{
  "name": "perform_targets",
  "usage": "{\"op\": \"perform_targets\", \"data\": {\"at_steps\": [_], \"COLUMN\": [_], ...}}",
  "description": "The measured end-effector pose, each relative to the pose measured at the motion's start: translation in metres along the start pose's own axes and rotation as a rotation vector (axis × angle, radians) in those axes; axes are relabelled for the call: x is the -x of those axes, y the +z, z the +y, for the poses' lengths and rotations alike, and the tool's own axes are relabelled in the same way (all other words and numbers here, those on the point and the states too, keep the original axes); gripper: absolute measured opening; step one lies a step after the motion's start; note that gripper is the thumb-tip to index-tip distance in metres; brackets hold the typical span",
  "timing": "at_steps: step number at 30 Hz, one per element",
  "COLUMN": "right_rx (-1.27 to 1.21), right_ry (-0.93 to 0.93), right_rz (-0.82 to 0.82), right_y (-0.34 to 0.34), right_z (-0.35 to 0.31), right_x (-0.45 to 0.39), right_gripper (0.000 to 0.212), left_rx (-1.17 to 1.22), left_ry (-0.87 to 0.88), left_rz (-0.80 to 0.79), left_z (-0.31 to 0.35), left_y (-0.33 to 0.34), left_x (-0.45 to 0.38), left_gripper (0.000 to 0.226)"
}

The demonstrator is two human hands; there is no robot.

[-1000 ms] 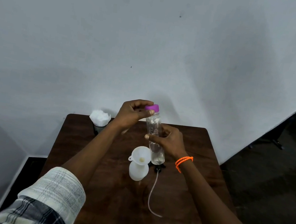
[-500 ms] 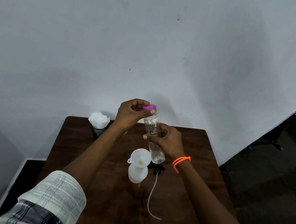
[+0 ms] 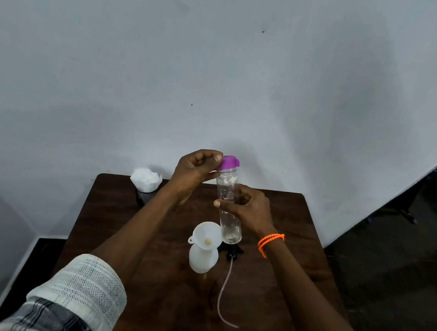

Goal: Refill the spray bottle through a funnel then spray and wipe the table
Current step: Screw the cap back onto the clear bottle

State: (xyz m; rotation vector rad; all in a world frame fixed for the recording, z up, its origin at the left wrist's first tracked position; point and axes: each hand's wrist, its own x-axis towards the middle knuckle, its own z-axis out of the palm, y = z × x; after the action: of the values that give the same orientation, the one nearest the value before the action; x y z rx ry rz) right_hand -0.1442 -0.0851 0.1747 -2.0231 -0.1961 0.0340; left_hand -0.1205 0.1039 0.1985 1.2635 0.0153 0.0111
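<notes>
A clear plastic bottle [image 3: 228, 212] with a purple cap [image 3: 228, 163] is held upright above the dark wooden table [image 3: 294, 277]. My right hand [image 3: 247, 211] grips its middle. My left hand [image 3: 196, 170] has its thumb and fingers curled at the purple cap. Just below, a white spray bottle [image 3: 202, 260] stands on the table with a white funnel [image 3: 206, 235] set in its neck. The black spray head [image 3: 232, 252] lies beside it, its thin dip tube [image 3: 222, 294] trailing toward me.
A dark cup holding white tissues [image 3: 146, 181] stands at the table's far left corner. A pale wall rises close behind the table. Dark floor lies to the right and lower left of the table.
The clear bottle has tilted slightly, its cap shifting right. My left hand's fingers have slid round the cap. The bottle's height is about the same.
</notes>
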Motion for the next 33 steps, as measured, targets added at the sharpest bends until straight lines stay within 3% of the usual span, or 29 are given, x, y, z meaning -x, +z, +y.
{"op": "perform_targets", "data": {"at_steps": [6,12,17,33], "right_rx": [-0.037,-0.069,-0.084,-0.168], "right_ry": [-0.009,-0.007,0.002,0.019], "right_rz": [0.022,0.027,0.02,0.038], "right_y": [0.002,0.002,0.003,0.005], "right_z": [-0.003,-0.002,-0.001,0.002], "right_x": [-0.001,-0.003,-0.006,-0.013], "right_gripper": [0.037,0.039,0.042,0.05], "left_rx": [-0.121,-0.131,-0.264,-0.046], "left_ry": [0.053,0.019,0.075,0.053], "left_rz": [0.081,-0.055,0.042,0.032], "left_z": [0.003,0.007,0.005,0.005], "left_y": [0.009,0.01,0.014,0.019], "left_x": [-0.004,-0.008,-0.006,-0.012], "left_gripper": [0.032,0.025,0.052,0.023]}}
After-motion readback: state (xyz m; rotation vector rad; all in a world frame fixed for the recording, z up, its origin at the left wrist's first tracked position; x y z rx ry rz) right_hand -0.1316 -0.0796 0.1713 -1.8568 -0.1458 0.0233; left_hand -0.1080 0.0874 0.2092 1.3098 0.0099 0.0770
